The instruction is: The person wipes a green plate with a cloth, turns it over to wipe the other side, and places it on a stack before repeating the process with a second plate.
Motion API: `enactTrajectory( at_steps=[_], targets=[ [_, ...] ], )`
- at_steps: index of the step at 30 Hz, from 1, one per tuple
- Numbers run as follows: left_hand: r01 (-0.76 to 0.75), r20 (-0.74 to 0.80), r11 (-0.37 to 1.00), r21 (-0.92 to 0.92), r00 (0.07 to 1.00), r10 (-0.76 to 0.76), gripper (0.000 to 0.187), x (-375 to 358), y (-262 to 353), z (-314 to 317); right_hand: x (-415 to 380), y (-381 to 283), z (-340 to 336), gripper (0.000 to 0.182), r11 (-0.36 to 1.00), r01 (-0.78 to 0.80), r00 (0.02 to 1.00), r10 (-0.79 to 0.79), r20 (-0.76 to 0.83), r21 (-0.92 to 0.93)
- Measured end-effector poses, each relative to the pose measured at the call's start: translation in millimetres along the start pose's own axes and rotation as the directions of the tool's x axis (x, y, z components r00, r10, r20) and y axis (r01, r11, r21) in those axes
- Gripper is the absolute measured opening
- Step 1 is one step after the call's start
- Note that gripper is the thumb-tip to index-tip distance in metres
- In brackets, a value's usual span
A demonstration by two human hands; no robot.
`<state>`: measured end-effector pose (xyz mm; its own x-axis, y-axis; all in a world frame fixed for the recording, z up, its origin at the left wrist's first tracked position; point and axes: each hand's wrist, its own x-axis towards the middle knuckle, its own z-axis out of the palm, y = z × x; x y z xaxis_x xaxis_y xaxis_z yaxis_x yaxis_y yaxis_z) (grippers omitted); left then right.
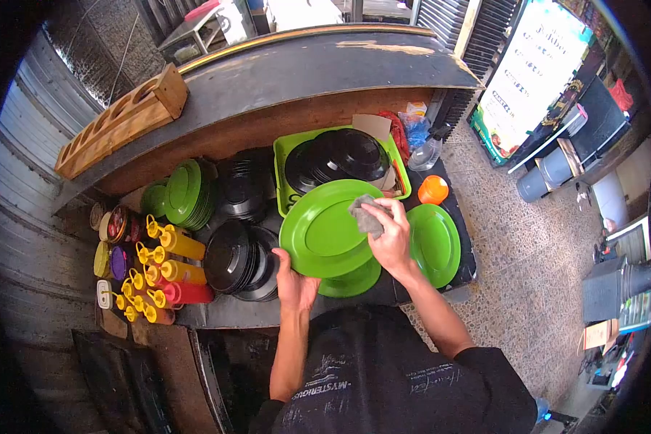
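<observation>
A green oval plate (322, 235) is held tilted above the counter. My left hand (295, 284) grips its lower left rim, thumb on top and fingers underneath. In my right hand (390, 235) is a crumpled grey cloth (367, 215), pressed against the plate's right rim. Beneath the held plate lies another green plate (351, 283), partly covered by it. Further right rests a green oval plate (435, 246) on the counter. Black plates (230, 257) are stacked to the left of my left hand.
Behind the held plate stands a green tray (281, 155) of black plates. Yellow-capped sauce bottles (184, 271) crowd the left, with stacked green plates (184, 192) behind. An orange cup (433, 189) is at the right. A raised black ledge (304, 69) runs along the back.
</observation>
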<state>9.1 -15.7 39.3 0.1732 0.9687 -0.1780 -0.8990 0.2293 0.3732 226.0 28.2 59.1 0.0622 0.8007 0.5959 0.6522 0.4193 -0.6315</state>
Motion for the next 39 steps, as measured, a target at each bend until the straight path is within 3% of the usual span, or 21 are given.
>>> enactTrajectory(
  at_steps=[5,7,9,11,15,19,21,23,27,29,33,37,39],
  targets=[
    [0.027,0.025,1.000,0.009,0.999,-0.028,0.071,-1.0,-9.1,3.3,-4.5,-22.4,17.5,0.055,0.998,0.056,0.997,-0.056,0.055,-0.004],
    [0.013,-0.005,1.000,0.004,1.000,-0.013,0.072,3.0,-10.4,0.7,-13.7,-44.1,22.6,0.056,0.989,0.057,0.986,-0.077,0.148,0.138],
    [-0.002,-0.035,1.000,-0.002,0.999,0.002,0.073,5.9,-8.8,-4.3,-23.7,-50.1,24.2,0.058,0.982,0.102,0.974,-0.130,0.184,0.157],
    [-0.045,0.028,0.999,-0.001,0.999,0.045,0.072,6.3,-0.2,-11.5,-31.7,-51.0,24.7,0.059,0.959,0.162,0.941,-0.221,0.258,0.232],
    [-0.052,0.017,0.998,-0.036,0.998,0.052,0.073,3.7,6.1,-10.7,-28.1,-35.6,7.9,0.057,0.969,0.174,0.931,-0.221,0.292,0.179],
    [-0.032,0.030,0.997,-0.063,0.999,0.034,0.073,-0.6,6.9,-7.4,-15.4,-3.1,3.6,0.057,0.993,0.090,0.991,-0.097,0.089,0.071],
    [-0.011,0.018,0.999,-0.031,1.000,0.012,0.073,-3.1,5.9,-7.5,-3.0,7.9,-0.9,0.057,0.995,-0.029,0.998,0.035,-0.058,0.091],
    [-0.002,0.011,1.000,0.011,1.000,0.002,0.073,-5.9,4.2,-7.3,8.1,15.4,1.6,0.058,0.998,-0.012,0.988,0.022,-0.154,0.068],
    [0.014,0.085,0.989,0.150,0.996,-0.026,0.073,-2.8,1.1,-7.5,23.7,-4.2,-0.4,0.053,1.000,-0.024,0.999,0.024,-0.021,-0.001],
    [0.023,0.102,0.984,0.177,0.994,-0.041,0.072,-1.9,0.2,-4.2,28.5,-18.4,5.8,0.049,0.993,0.117,0.990,-0.114,0.080,-0.031],
    [0.031,0.056,0.976,0.217,0.997,-0.045,0.072,-1.0,-6.5,-3.6,21.3,-55.0,16.0,0.045,0.981,0.193,0.962,-0.196,0.188,0.036],
    [-0.019,-0.024,0.988,0.154,0.999,0.023,0.070,2.5,-10.1,-4.8,-6.3,-71.9,26.2,0.040,0.950,0.272,0.893,-0.309,0.328,0.156],
    [-0.073,0.102,0.997,0.038,0.992,0.069,0.068,9.0,-2.1,-18.3,-23.7,-72.3,32.6,0.045,0.921,0.330,0.851,-0.385,0.359,0.205]
  ],
)
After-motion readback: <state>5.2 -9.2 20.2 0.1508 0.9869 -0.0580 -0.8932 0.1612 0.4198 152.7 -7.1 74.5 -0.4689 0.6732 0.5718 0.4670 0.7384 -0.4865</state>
